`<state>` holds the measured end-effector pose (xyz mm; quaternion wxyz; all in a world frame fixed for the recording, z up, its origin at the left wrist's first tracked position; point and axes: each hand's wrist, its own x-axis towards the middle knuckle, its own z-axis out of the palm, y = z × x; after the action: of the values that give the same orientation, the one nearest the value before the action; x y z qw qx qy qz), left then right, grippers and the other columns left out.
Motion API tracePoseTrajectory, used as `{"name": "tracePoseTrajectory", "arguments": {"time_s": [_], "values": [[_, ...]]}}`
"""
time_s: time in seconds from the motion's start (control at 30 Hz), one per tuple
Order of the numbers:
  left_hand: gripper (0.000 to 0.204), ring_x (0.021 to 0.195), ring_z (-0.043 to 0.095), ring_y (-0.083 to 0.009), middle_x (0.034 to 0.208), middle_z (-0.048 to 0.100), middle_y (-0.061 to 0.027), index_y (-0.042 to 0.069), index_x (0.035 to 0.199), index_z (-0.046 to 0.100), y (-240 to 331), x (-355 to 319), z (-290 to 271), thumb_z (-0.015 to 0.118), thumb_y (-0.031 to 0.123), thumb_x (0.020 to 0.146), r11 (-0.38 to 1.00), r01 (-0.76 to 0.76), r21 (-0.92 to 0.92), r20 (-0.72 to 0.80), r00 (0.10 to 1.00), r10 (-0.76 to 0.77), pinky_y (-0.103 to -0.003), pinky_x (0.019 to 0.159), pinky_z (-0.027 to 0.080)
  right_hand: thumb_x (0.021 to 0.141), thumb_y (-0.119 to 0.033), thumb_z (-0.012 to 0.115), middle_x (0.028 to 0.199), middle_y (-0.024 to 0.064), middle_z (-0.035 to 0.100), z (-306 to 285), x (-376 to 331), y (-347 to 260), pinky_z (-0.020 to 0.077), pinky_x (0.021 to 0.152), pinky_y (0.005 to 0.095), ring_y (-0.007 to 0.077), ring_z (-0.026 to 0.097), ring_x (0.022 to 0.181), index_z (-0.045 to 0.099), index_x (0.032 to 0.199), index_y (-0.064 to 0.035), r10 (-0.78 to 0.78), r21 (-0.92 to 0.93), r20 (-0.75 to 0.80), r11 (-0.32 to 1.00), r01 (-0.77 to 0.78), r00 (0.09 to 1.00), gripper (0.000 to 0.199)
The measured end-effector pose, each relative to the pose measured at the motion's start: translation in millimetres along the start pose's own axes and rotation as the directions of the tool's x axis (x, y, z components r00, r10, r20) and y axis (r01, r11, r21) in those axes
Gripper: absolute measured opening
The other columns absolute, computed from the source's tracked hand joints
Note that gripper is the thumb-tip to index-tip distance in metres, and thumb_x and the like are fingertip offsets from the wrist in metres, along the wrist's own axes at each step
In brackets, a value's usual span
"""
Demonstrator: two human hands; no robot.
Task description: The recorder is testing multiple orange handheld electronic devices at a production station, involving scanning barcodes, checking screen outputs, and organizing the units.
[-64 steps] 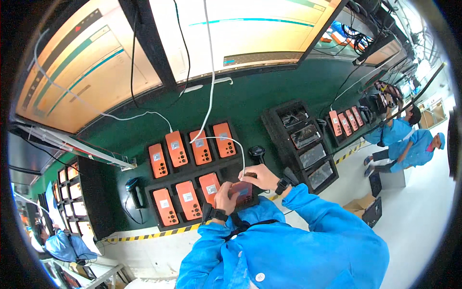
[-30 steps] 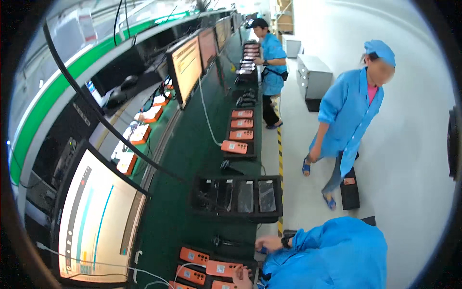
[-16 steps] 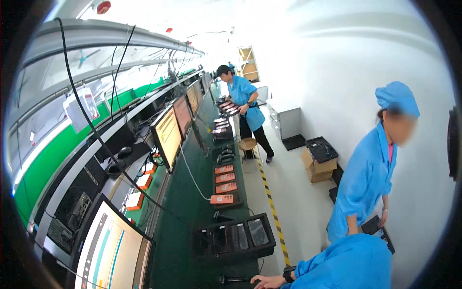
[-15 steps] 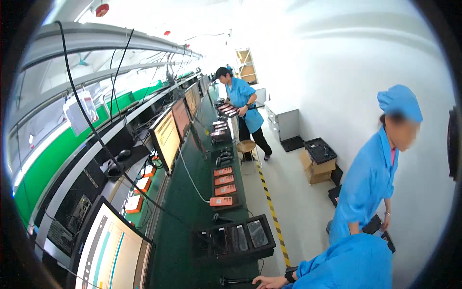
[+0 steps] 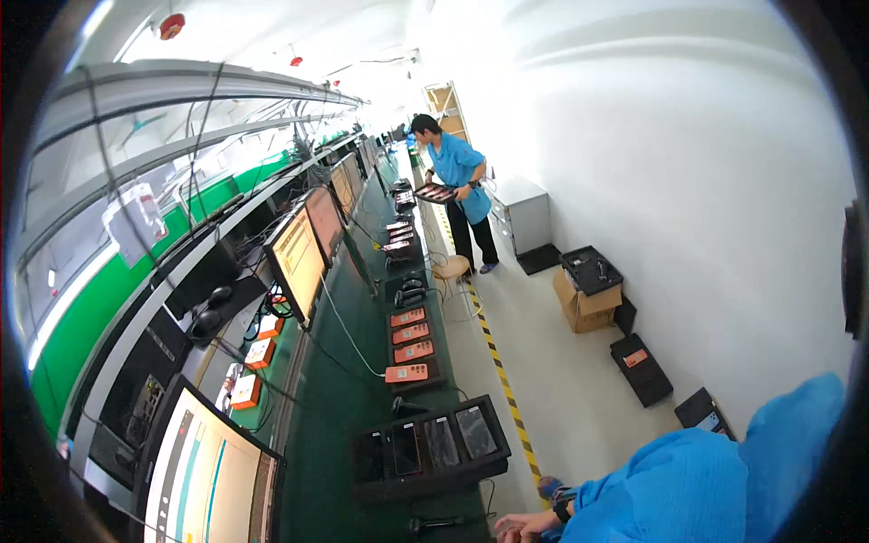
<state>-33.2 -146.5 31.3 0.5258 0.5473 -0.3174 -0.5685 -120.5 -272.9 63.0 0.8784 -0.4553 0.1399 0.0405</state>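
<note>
My right hand (image 5: 527,525), with a black band at its wrist, shows at the lower edge beyond a blue sleeve. Its fingers look loosely spread and slightly bent, with no object visible in them; the edge partly cuts them off. Nearest to it on the green bench (image 5: 317,452) is a black handheld device (image 5: 439,522), apart from the fingertips. Beyond that sits a black tray (image 5: 425,484) with several dark, flat phone-like pieces in its slots. Farther along, several orange-red phones (image 5: 407,373) lie in a row on a black holder. My left hand is out of view.
Lit monitors (image 5: 296,258) line the bench's left side; a white cable hangs near them. A person in blue (image 5: 457,167) holds a tray farther along. Black cases (image 5: 641,380) and a carton (image 5: 584,308) stand on the floor. Blue clothing (image 5: 797,452) is close at the right.
My right hand has shifted slightly right, away from the black handheld device. The person at the right has left their standing spot, uncovering cases on the floor. The view has shifted slightly.
</note>
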Motion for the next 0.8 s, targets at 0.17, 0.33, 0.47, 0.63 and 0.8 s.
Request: {"name": "tracePoseTrajectory", "arguments": {"time_s": [0.17, 0.33, 0.47, 0.63, 0.8], "values": [[0.032, 0.086, 0.054, -0.0179, 0.096, 0.057, -0.0109, 0.001, 0.109, 0.052, -7.4, 40.3, 11.2, 0.051, 0.025, 0.089, 0.995, 0.070, 0.073, 0.032, 0.997, -0.072, -0.029, 0.071, 0.046, 0.085, -0.012, 0.043, 0.121, 0.0096, 0.050, -35.2, -8.6, 2.9, 0.0452, 0.084, 0.0338, 0.0197, 0.050, 0.104, 0.030, 0.130, -0.0089, -0.017, 0.094, 0.054, 0.995, 0.012, 0.998, 0.047], [0.031, 0.088, 0.055, -0.0199, 0.096, 0.057, -0.0125, 0.001, 0.110, 0.051, -21.5, 127.1, 52.2, 0.050, 0.025, 0.090, 0.983, 0.086, 0.163, 0.103, 0.989, -0.104, -0.031, 0.072, 0.047, 0.084, -0.010, 0.044, 0.120, 0.0078, 0.050, -109.0, -57.2, -27.3, 0.0446, 0.085, 0.0319, 0.0176, 0.048, 0.108, 0.031, 0.130, -0.0072, -0.013, 0.166, -0.096, 0.986, 0.029, 0.995, 0.048], [0.031, 0.089, 0.055, -0.0216, 0.096, 0.057, -0.0137, 0.001, 0.110, 0.050, -9.6, 220.3, 113.5, 0.049, 0.024, 0.090, 0.964, 0.004, 0.266, 0.248, 0.966, -0.072, -0.032, 0.073, 0.048, 0.082, -0.005, 0.039, 0.121, 0.0104, 0.049, -186.7, -101.5, -51.9, 0.0410, 0.092, 0.0311, 0.0175, 0.047, 0.110, 0.034, 0.130, -0.0077, -0.085, 0.106, -0.267, 0.987, 0.117, 0.960, 0.048], [0.030, 0.082, 0.055, -0.0193, 0.092, 0.057, -0.0114, 0.002, 0.113, 0.045, 23.4, 288.1, 214.2, 0.047, 0.013, 0.085, 0.924, -0.125, 0.362, 0.322, 0.947, 0.002, -0.032, 0.067, 0.048, 0.086, -0.007, 0.042, 0.120, 0.0139, 0.050, -269.6, -164.7, -77.4, 0.0437, 0.089, 0.0328, 0.0210, 0.051, 0.106, 0.036, 0.127, -0.0025, -0.299, -0.014, -0.535, 0.938, 0.346, 0.790, 0.041], [0.045, 0.095, 0.055, -0.0245, 0.103, 0.054, -0.0160, 0.005, 0.123, 0.034, 30.3, 352.1, 273.3, 0.052, 0.014, 0.083, 0.902, -0.080, 0.424, 0.480, 0.864, -0.149, -0.036, 0.077, 0.050, 0.085, -0.005, 0.045, 0.121, 0.0172, 0.050, -312.4, -216.6, -110.7, 0.0496, 0.077, 0.0330, 0.0223, 0.055, 0.098, 0.037, 0.125, -0.0059, -0.190, 0.133, -0.664, 0.922, 0.364, 0.723, 0.041]]}}
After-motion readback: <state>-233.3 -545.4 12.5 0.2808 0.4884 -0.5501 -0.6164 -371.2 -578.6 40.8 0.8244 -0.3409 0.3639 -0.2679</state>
